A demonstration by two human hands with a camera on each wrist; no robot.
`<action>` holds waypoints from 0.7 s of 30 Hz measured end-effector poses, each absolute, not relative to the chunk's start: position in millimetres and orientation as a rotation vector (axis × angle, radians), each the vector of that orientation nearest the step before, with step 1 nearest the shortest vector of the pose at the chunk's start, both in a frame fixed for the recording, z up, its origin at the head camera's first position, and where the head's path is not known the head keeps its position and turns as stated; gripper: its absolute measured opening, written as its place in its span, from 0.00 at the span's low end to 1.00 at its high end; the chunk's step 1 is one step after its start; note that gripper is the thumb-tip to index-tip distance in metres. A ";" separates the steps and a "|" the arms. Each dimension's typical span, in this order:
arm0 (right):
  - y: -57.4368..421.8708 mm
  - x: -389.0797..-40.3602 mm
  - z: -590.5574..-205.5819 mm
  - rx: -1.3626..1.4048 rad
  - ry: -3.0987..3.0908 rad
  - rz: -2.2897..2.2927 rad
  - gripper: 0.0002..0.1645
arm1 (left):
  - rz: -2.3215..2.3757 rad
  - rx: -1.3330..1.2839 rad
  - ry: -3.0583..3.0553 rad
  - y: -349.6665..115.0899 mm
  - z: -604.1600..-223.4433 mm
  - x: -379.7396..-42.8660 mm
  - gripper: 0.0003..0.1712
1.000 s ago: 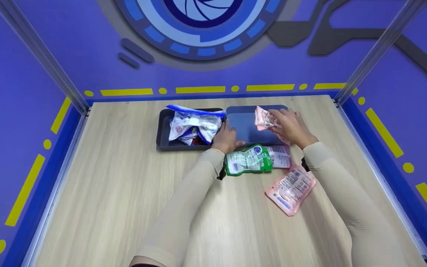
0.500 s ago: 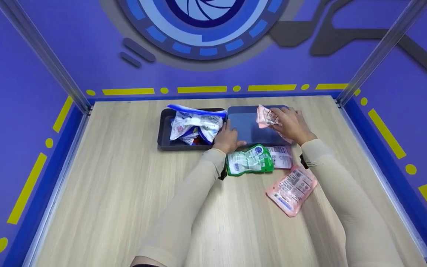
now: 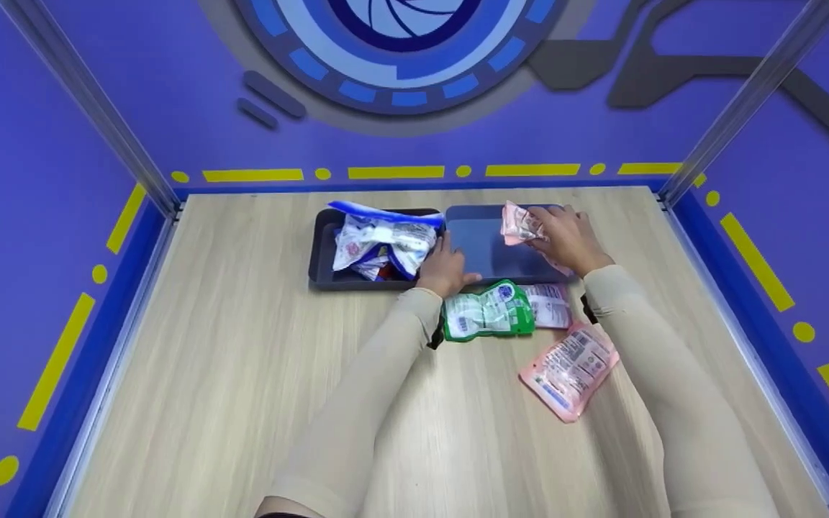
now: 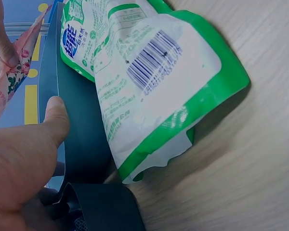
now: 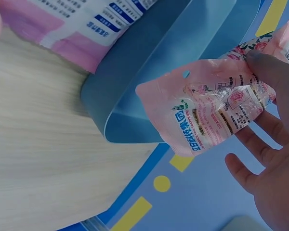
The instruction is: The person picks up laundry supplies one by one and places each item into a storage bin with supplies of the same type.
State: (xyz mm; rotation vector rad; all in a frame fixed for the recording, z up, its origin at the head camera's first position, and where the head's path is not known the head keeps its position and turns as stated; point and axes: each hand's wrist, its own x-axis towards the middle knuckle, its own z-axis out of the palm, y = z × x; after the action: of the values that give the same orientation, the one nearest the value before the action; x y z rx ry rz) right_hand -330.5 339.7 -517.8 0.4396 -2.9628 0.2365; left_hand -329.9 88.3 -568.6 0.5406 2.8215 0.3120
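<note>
My right hand (image 3: 565,236) pinches a pink detergent refill pouch (image 5: 197,103) between thumb and fingers, over the right part of the blue-grey tray (image 3: 473,241). The pouch hangs tilted and creased, floral print near the thumb. My left hand (image 3: 443,270) rests where this tray meets the dark tray (image 3: 322,262), its thumb at the blue-grey tray's front rim in the left wrist view. Just below lies a green-and-white laundry detergent pouch (image 4: 149,82), beside a purple-pink pouch (image 3: 550,306) partly under it. Another pink pouch (image 3: 571,370) lies nearer me on the table.
Inside the dark tray sit a white-and-blue bag (image 3: 393,236), standing above the rim, and smaller packs (image 3: 373,266) below it. Purple-blue panels (image 3: 407,155) with yellow marks wall in the wooden table (image 3: 242,345) at the back and sides.
The whole head view has shifted slightly to the right. My right hand, still pinching the pink pouch, has moved very little, and my left hand stays on the trays.
</note>
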 end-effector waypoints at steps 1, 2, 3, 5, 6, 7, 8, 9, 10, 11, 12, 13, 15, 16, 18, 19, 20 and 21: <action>339.3 -331.4 -517.8 0.433 -2.968 0.236 0.38 | 0.306 0.538 2.824 88.6 -569.0 -330.2 0.42; 338.8 -332.3 -517.7 0.428 -2.972 0.237 0.38 | 0.302 0.537 2.827 88.7 -569.2 -330.5 0.42; 338.6 -333.2 -517.7 0.422 -2.976 0.236 0.38 | 0.302 0.535 2.823 89.1 -569.7 -331.1 0.42; 338.0 -335.3 -518.3 0.416 -2.981 0.238 0.38 | 0.305 0.532 2.815 89.6 -570.7 -332.4 0.42; 337.8 -336.4 -518.6 0.417 -2.980 0.240 0.38 | 0.308 0.530 2.815 89.6 -570.6 -332.6 0.42; 337.6 -337.5 -518.8 0.420 -2.979 0.242 0.38 | 0.309 0.528 2.817 89.4 -570.6 -332.7 0.42; 337.3 -338.6 -519.2 0.425 -2.978 0.246 0.38 | 0.313 0.525 2.815 89.3 -570.6 -332.9 0.42; 337.0 -339.6 -519.4 0.428 -2.976 0.252 0.38 | 0.314 0.525 2.817 89.0 -570.3 -332.7 0.42; 336.6 -340.7 -519.6 0.431 -2.973 0.258 0.39 | 0.315 0.523 2.821 88.6 -570.2 -332.4 0.43; 336.1 -341.6 -519.6 0.432 -2.970 0.263 0.39 | 0.316 0.525 2.826 88.3 -570.0 -332.0 0.43; 335.5 -342.4 -519.5 0.433 -2.969 0.268 0.39 | 0.316 0.528 2.831 87.7 -569.7 -331.4 0.43; 335.1 -343.1 -519.5 0.433 -2.968 0.270 0.39 | 0.314 0.530 2.833 87.4 -569.9 -331.2 0.43; 334.4 -345.0 -519.8 0.431 -2.970 0.269 0.39 | 0.315 0.540 2.841 86.7 -569.6 -330.2 0.44; 334.1 -345.9 -519.9 0.428 -2.973 0.270 0.39 | 0.317 0.545 2.842 86.5 -569.6 -329.9 0.43; 333.6 -348.0 -520.3 0.419 -2.981 0.269 0.39 | 0.315 0.550 2.843 86.3 -569.2 -329.6 0.43; 333.7 -348.8 -520.7 0.416 -2.984 0.265 0.39 | 0.320 0.552 2.843 86.4 -569.0 -329.3 0.42; 333.6 -349.8 -521.2 0.413 -2.986 0.263 0.39 | 0.320 0.552 2.845 86.4 -568.7 -329.0 0.42; 333.4 -350.7 -521.6 0.411 -2.984 0.260 0.39 | 0.316 0.551 2.846 86.3 -568.3 -328.9 0.42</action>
State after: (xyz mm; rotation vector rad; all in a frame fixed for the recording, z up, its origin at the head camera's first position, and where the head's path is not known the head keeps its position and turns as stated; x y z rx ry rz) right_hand -350.7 333.4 -521.6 0.4114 -2.9839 0.2599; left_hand -328.9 86.3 -568.3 0.5510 2.8457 0.3156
